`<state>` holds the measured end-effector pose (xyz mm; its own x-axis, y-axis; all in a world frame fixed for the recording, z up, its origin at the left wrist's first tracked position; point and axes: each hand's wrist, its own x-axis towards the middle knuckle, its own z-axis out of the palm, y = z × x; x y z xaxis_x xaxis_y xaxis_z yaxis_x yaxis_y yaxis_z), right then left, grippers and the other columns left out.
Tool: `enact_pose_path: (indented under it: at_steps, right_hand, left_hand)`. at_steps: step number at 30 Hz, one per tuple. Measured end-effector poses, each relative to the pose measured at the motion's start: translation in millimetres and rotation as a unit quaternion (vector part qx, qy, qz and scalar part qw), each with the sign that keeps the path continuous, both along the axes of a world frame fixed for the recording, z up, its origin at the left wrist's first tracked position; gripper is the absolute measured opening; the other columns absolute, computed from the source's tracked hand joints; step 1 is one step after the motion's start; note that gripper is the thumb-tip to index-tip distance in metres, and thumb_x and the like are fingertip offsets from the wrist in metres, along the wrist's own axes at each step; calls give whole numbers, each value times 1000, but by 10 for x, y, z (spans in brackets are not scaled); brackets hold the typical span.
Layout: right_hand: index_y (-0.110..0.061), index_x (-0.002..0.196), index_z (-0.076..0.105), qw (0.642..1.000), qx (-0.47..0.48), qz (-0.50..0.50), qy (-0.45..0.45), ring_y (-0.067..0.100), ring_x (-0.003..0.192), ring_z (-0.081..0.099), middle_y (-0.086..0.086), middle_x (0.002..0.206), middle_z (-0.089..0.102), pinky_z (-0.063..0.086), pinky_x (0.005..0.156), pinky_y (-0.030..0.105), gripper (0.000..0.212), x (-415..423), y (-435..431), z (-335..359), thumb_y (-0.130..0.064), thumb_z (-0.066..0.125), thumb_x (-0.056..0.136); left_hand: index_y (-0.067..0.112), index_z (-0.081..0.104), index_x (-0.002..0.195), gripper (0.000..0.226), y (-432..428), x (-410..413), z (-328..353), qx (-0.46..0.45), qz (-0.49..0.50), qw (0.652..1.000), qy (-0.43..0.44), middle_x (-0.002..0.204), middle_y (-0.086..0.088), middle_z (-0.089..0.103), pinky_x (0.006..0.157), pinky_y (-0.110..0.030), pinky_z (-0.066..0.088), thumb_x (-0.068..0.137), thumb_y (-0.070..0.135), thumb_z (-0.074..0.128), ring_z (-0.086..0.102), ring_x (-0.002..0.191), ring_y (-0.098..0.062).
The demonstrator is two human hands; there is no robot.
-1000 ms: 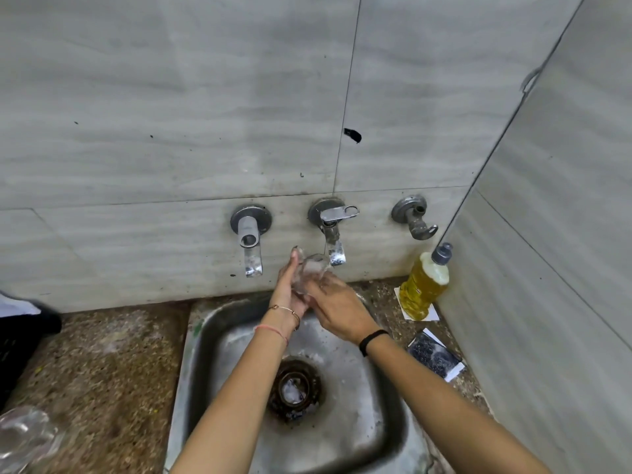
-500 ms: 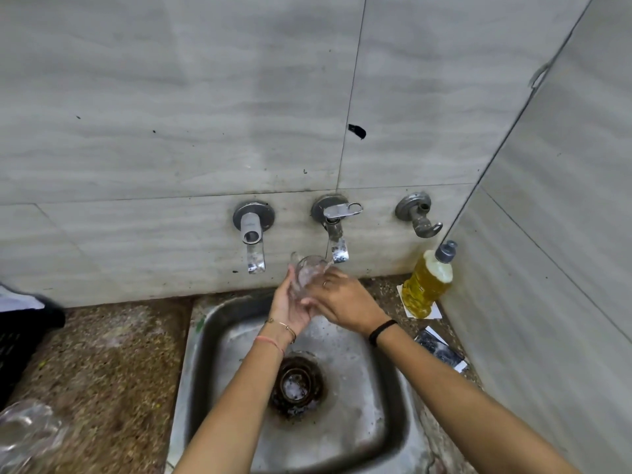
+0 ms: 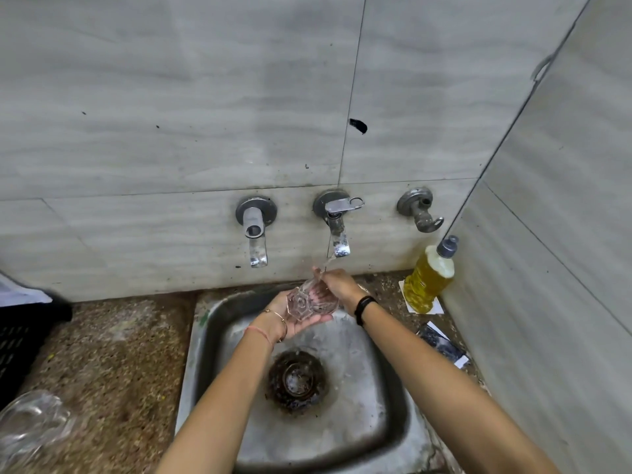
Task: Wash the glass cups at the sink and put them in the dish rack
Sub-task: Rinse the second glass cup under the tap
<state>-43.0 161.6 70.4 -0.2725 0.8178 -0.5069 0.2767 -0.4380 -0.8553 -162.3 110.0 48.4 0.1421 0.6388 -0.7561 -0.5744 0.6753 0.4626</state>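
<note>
A clear glass cup (image 3: 306,301) lies tilted on its side over the steel sink (image 3: 379,425), its patterned base facing me. My left hand (image 3: 289,321) holds it from beneath, palm up, fingers curved round it. At the cup's rim, my right hand (image 3: 337,283) grips it with curled fingers. Water from the middle tap (image 3: 337,230) falls onto the cup and my right hand. Another glass cup (image 3: 30,424), blurred, stands on the counter at the lower left. The black dish rack (image 3: 20,333) is cut off by the left edge.
A second tap (image 3: 254,230) and a wall valve (image 3: 420,212) flank the running tap. A yellow soap bottle (image 3: 429,278) stands in the right corner beside small packets (image 3: 443,345). The drain (image 3: 295,379) sits mid-sink. Speckled stone counter (image 3: 113,364) lies to the left.
The cup has tipped from upright onto its side in my left palm. My right hand has moved from the cup's side to its rim under the water.
</note>
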Motion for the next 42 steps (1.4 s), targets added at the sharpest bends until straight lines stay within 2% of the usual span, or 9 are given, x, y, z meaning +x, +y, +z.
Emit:
enact_pose_path:
  at_steps: [8,12,17,22,26,31,35,40,42]
  right_hand:
    - [-8,97,64,994,-60,86,8,15,59,66,5,76,69,56,72,29,41,35,9,114,-47,54,93]
    - [-3,100,69,974,154,165,6,19,79,70,10,92,72,54,83,30,38,109,-63,151,-34,47,100]
    - [-12,120,62,789,477,311,-233,25,128,47,10,122,65,46,94,38,27,352,-138,41,-17,48,97]
    - [-13,130,52,794,468,287,-261,31,100,64,16,108,68,50,82,33,35,348,-277,77,-17,49,95]
    - [-3,130,52,570,669,306,-368,25,115,59,13,108,70,34,111,36,54,468,-168,-137,-15,67,79]
    - [-1,135,44,758,542,229,-282,31,102,61,18,99,68,41,105,38,51,199,-430,14,0,46,84]
    - [1,133,43,507,728,299,-353,30,119,56,20,121,63,34,112,42,53,393,-147,-140,-8,36,81]
    - [-1,134,46,788,517,187,-277,30,108,60,19,106,68,40,106,37,40,115,-461,-4,-16,40,97]
    - [-1,128,50,736,588,175,-285,28,94,65,17,96,69,48,96,37,45,65,-420,-33,-12,38,86]
  left_hand:
    - [-6,62,87,41,-1,-63,196,29,-37,999,18,65,-20,69,39,-33,53,98,30,44,68,52,-30]
    - [4,63,94,57,19,-81,153,35,-1,998,51,73,-13,73,56,-32,59,87,59,49,71,62,-24]
    - [7,64,107,81,53,74,153,78,65,995,0,78,-8,71,57,-31,59,75,78,40,66,62,-18]
    - [7,65,96,76,113,213,134,117,128,982,-80,61,-5,65,43,-21,51,85,73,27,49,35,-9]
    - [6,63,84,40,140,167,243,99,95,989,-54,55,-6,64,34,-17,42,99,36,41,57,39,-15]
    - [7,69,84,35,230,135,153,118,145,979,-77,58,-3,63,32,-12,36,97,24,42,48,36,-9]
    - [8,72,78,36,193,6,130,110,81,990,-44,68,-6,67,47,-27,54,93,32,50,63,55,-19]
    - [9,66,80,26,247,110,163,115,92,989,7,57,-1,61,35,-17,41,86,33,61,51,38,-11]
    - [10,69,82,37,277,132,122,119,108,987,-11,65,-2,66,47,-19,45,73,46,71,54,51,-13]
